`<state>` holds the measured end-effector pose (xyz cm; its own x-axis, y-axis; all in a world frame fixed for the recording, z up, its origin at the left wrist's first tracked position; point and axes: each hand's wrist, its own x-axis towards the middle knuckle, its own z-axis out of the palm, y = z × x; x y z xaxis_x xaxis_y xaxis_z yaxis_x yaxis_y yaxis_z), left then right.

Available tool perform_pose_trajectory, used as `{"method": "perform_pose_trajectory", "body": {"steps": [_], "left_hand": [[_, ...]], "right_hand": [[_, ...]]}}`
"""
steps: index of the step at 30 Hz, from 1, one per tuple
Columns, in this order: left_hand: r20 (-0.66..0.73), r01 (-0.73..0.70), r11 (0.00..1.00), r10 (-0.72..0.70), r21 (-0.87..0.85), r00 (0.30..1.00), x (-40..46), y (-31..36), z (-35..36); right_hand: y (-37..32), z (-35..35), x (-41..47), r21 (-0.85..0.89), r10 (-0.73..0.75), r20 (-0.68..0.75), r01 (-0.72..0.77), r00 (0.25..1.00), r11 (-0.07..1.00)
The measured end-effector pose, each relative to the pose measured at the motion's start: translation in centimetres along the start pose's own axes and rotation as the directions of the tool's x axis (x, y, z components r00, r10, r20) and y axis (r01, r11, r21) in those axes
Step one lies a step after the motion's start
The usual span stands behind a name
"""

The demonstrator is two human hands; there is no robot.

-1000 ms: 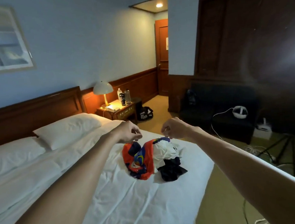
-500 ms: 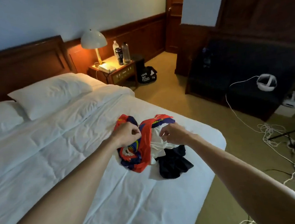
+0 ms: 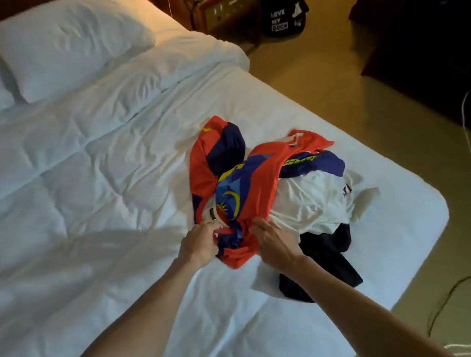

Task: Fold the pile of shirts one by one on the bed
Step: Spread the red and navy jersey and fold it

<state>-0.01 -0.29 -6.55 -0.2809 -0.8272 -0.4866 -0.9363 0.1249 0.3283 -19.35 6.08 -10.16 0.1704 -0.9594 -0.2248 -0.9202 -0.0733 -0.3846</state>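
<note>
Barely begun, judging by the layout: no folded shirt anywhere on the bed (image 3: 98, 247), only one crumpled pile (image 3: 282, 202) toward the right edge of the mattress, near the foot corner. Three garments at least in the heap: a red and navy jersey (image 3: 246, 183) on top and to the left, a white shirt (image 3: 313, 202) under it on the right, a dark shirt (image 3: 325, 261) at the near right, partly under the right forearm.

Left hand (image 3: 198, 242) and right hand (image 3: 272, 239) side by side at the near edge of the jersey, each grip clamped on a bunch of its red fabric, fingers curled into the cloth. Probably the first pick-up: jersey pinched but not yet lifted free, most of it lying over the white shirt. Left to do, by this reading: pulling the jersey clear, spreading it on the open duvet to the left, folding it, then the same for the white and the dark shirts.

Writing: yellow lettering on the navy band at the far side of the jersey, too small and creased to read; a yellow crescent emblem on a blue patch near the middle. On the floor at the far right, a black bag (image 3: 285, 14) with white print, "LOVE" legible on the top line, lower lines unclear. A small dark mark on the white shirt, unreadable.
</note>
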Motion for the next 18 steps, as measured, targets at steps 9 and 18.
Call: {"method": "perform_pose_trajectory", "body": {"steps": [9,18], "left_hand": [[-0.090,0.017,0.996,-0.025,-0.090,0.996,2.3,2.6,4.8],[-0.355,0.007,0.926,-0.152,-0.377,0.922,1.4,-2.0,2.7]], "right_hand": [[1.3,3.3,5.1,-0.271,-0.069,-0.240,0.002,0.968,0.963],[-0.9,-1.7,5.4,-0.174,0.050,-0.220,-0.090,0.974,0.981]]}}
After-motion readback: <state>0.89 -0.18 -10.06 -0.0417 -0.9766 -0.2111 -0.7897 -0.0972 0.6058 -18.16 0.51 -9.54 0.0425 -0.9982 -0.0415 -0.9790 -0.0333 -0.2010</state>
